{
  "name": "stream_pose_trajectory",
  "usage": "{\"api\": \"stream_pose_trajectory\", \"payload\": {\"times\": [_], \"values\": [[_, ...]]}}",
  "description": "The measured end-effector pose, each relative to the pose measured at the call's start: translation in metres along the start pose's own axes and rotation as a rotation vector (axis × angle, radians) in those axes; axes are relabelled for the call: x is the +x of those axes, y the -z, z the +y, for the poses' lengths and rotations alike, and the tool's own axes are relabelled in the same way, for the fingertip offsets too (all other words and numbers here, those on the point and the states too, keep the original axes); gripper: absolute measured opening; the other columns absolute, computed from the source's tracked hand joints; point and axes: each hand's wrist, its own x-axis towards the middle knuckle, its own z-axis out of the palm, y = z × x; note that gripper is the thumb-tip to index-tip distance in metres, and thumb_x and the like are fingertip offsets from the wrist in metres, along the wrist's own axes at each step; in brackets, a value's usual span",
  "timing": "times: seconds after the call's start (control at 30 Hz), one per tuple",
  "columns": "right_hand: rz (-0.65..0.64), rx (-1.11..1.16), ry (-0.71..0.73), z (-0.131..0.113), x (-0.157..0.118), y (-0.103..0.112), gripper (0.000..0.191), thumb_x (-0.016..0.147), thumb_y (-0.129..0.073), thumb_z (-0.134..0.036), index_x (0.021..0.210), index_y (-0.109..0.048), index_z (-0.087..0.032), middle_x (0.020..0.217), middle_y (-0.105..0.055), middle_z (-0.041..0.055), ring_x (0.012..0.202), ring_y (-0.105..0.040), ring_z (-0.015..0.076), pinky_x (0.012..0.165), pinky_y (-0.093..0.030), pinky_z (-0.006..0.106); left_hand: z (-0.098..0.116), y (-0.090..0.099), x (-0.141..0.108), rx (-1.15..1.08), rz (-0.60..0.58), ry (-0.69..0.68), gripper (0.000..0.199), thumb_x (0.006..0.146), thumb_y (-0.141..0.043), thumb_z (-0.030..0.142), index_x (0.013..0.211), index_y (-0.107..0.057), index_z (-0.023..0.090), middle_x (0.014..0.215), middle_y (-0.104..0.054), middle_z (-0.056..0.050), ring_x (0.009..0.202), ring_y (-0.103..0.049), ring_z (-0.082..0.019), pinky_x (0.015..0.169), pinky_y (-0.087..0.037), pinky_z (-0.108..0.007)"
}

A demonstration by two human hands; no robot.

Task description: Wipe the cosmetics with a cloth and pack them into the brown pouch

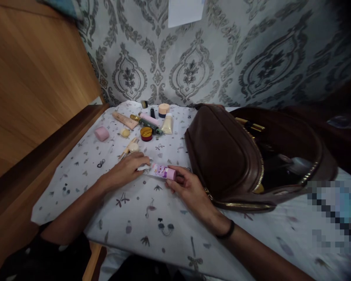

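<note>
A small cream tube (160, 170) with a purple print and pink cap lies level just above the cloth, between my two hands. My right hand (190, 189) is closed, thumb and fingers gripping the tube at its cap end. At the other end, my left hand (132, 166) is closed with its fingertips on the tube's white tail. A white bit shows under those fingers; whether it belongs to the tube I cannot tell. Just beyond my left hand lie a small round cream-coloured container (133, 147) and thin beige sticks (125, 150).
A brown leather bag (222, 152) stands unzipped on the right, with items inside. Toward the wall are a red jar with gold lid (146, 134), a beige tube (124, 120), a cream tube (167, 124), a peach-lidded jar (163, 110) and a pink piece (101, 133). Wooden furniture (38, 58) borders the left.
</note>
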Motion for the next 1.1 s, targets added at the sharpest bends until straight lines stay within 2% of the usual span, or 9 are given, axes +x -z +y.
{"api": "stream_pose_trajectory", "payload": {"times": [0.17,0.33,0.43,0.53,0.67,0.8,0.93,1.0,1.1], "values": [[0.023,-0.159,0.122,0.003,-0.003,0.001,0.043,0.078,-0.065,-0.028,0.120,-0.063,-0.020,0.102,-0.065,0.0074,0.071,-0.063,0.0162,0.055,-0.052,0.028,0.006,-0.009,0.001,0.069,0.097,-0.011,0.021,0.092,-0.050,0.011,0.106,-0.063,0.020,0.101,-0.062,-0.006,0.098,-0.059,-0.023,0.085,-0.049,-0.035],[0.028,-0.322,0.224,-0.003,-0.007,0.003,0.038,0.083,-0.061,-0.027,0.121,-0.062,-0.019,0.098,-0.068,0.0070,0.080,-0.063,0.0193,0.070,-0.054,0.032,0.024,-0.020,0.002,-0.083,0.235,-0.308,0.032,0.093,-0.048,0.006,0.119,-0.060,0.018,0.106,-0.064,-0.009,0.100,-0.060,-0.020,0.087,-0.051,-0.032],[0.012,-0.317,0.202,-0.007,-0.007,0.004,0.032,0.083,-0.060,-0.027,0.114,-0.063,-0.019,0.089,-0.067,0.0045,0.075,-0.062,0.0187,0.065,-0.051,0.029,0.034,-0.024,0.002,-0.043,0.256,-0.465,0.037,0.087,-0.043,-0.004,0.113,-0.060,0.016,0.109,-0.064,-0.011,0.102,-0.058,-0.021,0.086,-0.051,-0.033],[-0.003,-0.265,0.159,-0.011,-0.007,0.005,0.028,0.088,-0.058,-0.037,0.107,-0.062,-0.018,0.079,-0.065,0.0026,0.066,-0.061,0.0175,0.060,-0.048,0.028,0.035,-0.024,0.002,0.107,0.235,-0.504,0.036,0.081,-0.041,-0.008,0.101,-0.060,0.015,0.112,-0.063,-0.013,0.102,-0.055,-0.023,0.085,-0.051,-0.036],[-0.005,-0.209,0.103,-0.016,-0.008,0.003,0.035,0.091,-0.055,-0.052,0.098,-0.061,-0.019,0.062,-0.061,-0.0006,0.055,-0.055,0.0157,0.053,-0.043,0.027,0.024,-0.014,0.002,0.266,0.213,-0.468,0.035,0.081,-0.039,-0.009,0.096,-0.059,0.016,0.117,-0.063,-0.013,0.108,-0.053,-0.025,0.088,-0.049,-0.038],[-0.002,-0.139,0.059,-0.022,-0.010,0.001,0.041,0.089,-0.056,-0.059,0.092,-0.060,-0.019,0.057,-0.059,-0.0014,0.049,-0.051,0.0138,0.049,-0.040,0.025,0.007,-0.005,0.003,0.241,0.201,-0.361,0.028,0.088,-0.040,-0.003,0.094,-0.059,0.017,0.112,-0.066,-0.012,0.105,-0.055,-0.025,0.086,-0.046,-0.038],[-0.014,-0.070,0.020,-0.027,-0.011,0.001,0.041,0.087,-0.058,-0.060,0.085,-0.058,-0.019,0.054,-0.058,-0.0024,0.046,-0.049,0.0121,0.047,-0.038,0.024,-0.001,0.000,0.005,-0.112,0.203,-0.200,0.007,0.094,-0.055,0.020,0.090,-0.060,0.018,0.103,-0.066,-0.010,0.097,-0.061,-0.021,0.083,-0.048,-0.032],[-0.028,-0.027,-0.006,-0.028,-0.011,0.002,0.042,0.087,-0.058,-0.061,0.082,-0.056,-0.019,0.052,-0.056,-0.0028,0.045,-0.049,0.0120,0.045,-0.037,0.023,-0.001,0.001,0.005,-0.314,0.229,-0.123,0.012,0.091,-0.062,0.029,0.092,-0.062,0.017,0.103,-0.067,-0.009,0.095,-0.063,-0.019,0.082,-0.049,-0.030],[-0.036,0.036,-0.020,-0.030,-0.013,0.001,0.044,0.088,-0.055,-0.063,0.079,-0.055,-0.020,0.053,-0.055,-0.0029,0.046,-0.052,0.0124,0.043,-0.037,0.023,0.001,0.004,0.004,-0.496,0.286,0.028,0.015,0.084,-0.065,0.030,0.091,-0.063,0.017,0.093,-0.069,-0.006,0.084,-0.064,-0.018,0.072,-0.049,-0.026]]}}
